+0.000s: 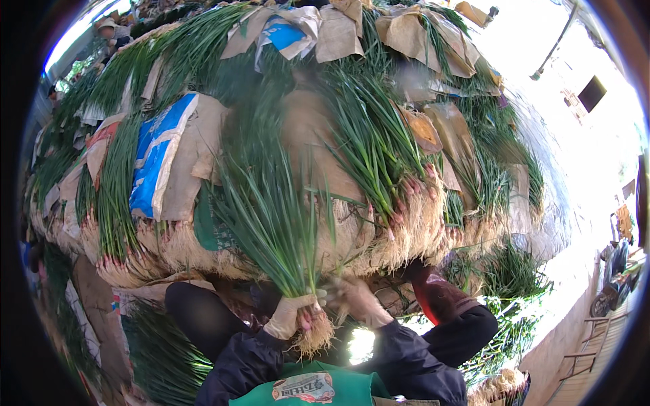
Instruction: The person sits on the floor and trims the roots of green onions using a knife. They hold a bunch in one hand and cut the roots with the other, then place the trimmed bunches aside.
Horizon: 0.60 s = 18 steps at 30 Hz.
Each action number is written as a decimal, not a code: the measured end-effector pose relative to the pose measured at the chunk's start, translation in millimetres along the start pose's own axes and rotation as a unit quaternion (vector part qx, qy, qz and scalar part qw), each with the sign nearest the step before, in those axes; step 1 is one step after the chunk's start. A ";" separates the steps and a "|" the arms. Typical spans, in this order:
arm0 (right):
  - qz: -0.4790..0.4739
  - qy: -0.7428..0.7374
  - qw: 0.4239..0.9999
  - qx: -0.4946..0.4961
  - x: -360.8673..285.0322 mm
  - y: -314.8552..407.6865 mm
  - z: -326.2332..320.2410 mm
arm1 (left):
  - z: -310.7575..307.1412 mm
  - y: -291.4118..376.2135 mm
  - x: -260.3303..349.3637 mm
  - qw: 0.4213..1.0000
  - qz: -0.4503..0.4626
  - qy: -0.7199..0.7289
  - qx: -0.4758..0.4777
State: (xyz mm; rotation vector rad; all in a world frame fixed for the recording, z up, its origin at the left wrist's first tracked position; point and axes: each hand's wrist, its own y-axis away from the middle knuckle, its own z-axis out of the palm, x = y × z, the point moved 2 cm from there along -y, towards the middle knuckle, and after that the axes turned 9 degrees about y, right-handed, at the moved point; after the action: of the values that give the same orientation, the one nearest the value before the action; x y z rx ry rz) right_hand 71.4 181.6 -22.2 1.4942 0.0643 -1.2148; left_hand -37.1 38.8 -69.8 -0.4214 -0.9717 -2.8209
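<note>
My left hand [287, 315], in a pale glove, grips a bunch of green onions [274, 238] just above its roots. The long leaves fan upward and away from me. Pinkish bulbs and a tangle of pale roots [314, 335] hang below the glove. Close to the right side of this bunch is my right hand [359, 301], blurred by motion. Whether its fingers hold anything is hidden by the blur. Before me, more green onions [376, 157] lie on the pile with bulbs and roots towards me.
Sacking [325, 137] and a blue-and-white sack [160, 157] cover parts of the broad onion heap. Loose leaves [513, 274] lie at right, another leafy bundle [157, 345] at lower left. My bent knees flank my hands. A person [114, 35] is at far left; a motorcycle [607, 299] stands far right.
</note>
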 end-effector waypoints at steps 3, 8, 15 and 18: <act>0.055 -0.274 0.944 -0.174 14.5 -11.0 28.7 | -2.8 -0.5 -9.1 0.999 -0.001 -0.046 0.002; 0.022 -0.214 0.976 -0.027 36.9 -50.4 26.7 | 8.7 13.4 -6.2 0.992 0.022 -0.115 0.046; 0.123 -0.288 0.950 0.015 10.8 -21.6 53.6 | 29.7 32.1 -0.7 0.994 0.037 -0.095 0.024; 0.088 -0.287 0.951 -0.074 13.1 -29.8 48.6 | 19.9 48.3 13.4 0.995 -0.044 -0.050 -0.069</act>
State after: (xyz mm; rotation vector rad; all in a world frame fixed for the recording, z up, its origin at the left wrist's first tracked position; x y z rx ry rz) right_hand 28.3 147.9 -42.9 0.9504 -0.3532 -1.4194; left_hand -35.4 12.8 -22.6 -0.5549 -0.8365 -2.9838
